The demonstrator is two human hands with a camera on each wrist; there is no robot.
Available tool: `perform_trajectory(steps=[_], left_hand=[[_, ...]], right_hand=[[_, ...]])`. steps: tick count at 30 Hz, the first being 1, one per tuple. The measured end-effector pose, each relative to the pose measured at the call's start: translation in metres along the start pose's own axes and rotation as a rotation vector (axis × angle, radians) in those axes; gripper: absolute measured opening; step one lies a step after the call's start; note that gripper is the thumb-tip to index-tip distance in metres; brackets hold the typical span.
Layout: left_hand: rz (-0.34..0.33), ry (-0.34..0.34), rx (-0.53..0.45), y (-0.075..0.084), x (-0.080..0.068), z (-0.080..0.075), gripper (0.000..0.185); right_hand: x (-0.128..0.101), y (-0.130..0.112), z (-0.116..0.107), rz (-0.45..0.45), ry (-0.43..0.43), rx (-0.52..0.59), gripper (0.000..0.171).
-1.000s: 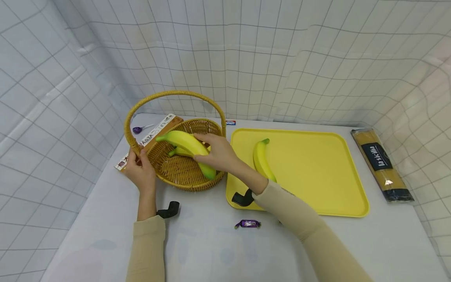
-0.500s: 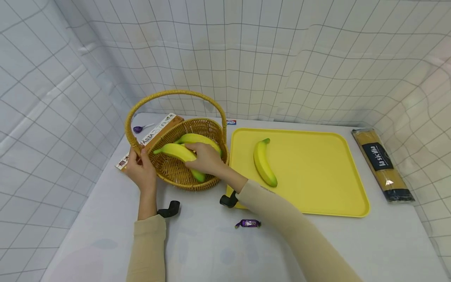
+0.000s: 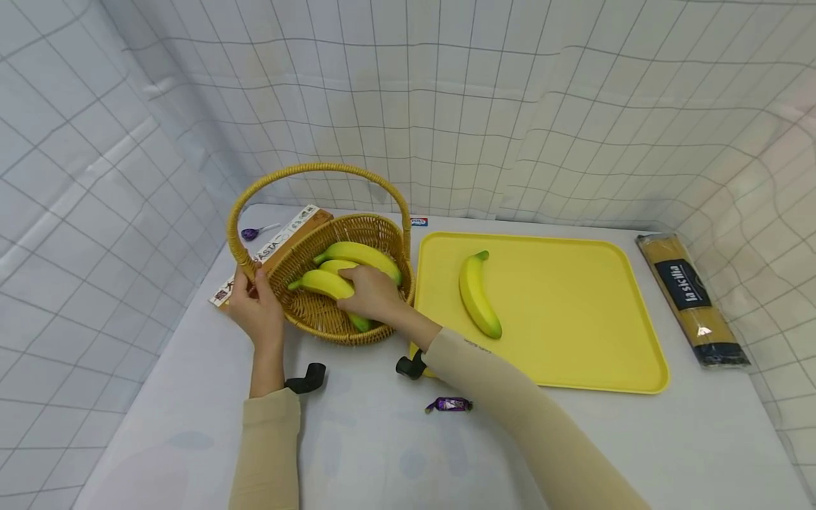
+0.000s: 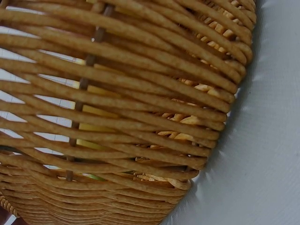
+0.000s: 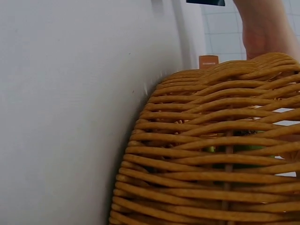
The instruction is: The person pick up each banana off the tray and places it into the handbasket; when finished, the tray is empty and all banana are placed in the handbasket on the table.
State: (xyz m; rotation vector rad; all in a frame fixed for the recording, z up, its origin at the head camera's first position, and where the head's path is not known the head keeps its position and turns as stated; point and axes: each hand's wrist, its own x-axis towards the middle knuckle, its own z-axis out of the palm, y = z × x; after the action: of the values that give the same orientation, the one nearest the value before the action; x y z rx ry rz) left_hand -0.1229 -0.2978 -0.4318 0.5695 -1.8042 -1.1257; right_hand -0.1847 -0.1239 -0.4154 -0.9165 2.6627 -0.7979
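In the head view, a wicker basket (image 3: 319,312) with a tall arched handle (image 3: 319,168) stands left of centre. My left hand (image 3: 258,312) grips the foot of that handle at the basket's left rim. Inside lie three yellow bananas: a rear banana (image 3: 363,253), a middle banana (image 3: 336,266) partly covered, and a front banana (image 3: 321,282). Reaching in from the right, my right hand (image 3: 372,294) holds the front banana, thumb on its near side. Both wrist views are mostly filled by woven basket wall (image 4: 140,108), which hides the fingers.
A yellow tray (image 3: 574,312) with one banana (image 3: 478,294) lies right of the basket. Beyond it is a spaghetti pack (image 3: 691,297). A pasta box (image 3: 299,230) and lollipop (image 3: 250,234) lie behind the basket. A purple wrapped candy (image 3: 449,404) sits in front.
My right hand has lowered its banana into the basket, where it lies in front of the two others. The left hand has stayed on the handle.
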Motion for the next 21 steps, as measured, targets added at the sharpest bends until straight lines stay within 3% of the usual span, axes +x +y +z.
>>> perform_trajectory(steps=[21], left_hand=[[0.02, 0.002, 0.01, -0.0003, -0.0011, -0.0014, 0.026]], right_hand=[[-0.0019, -0.003, 0.0065, 0.018, 0.022, -0.154, 0.054]])
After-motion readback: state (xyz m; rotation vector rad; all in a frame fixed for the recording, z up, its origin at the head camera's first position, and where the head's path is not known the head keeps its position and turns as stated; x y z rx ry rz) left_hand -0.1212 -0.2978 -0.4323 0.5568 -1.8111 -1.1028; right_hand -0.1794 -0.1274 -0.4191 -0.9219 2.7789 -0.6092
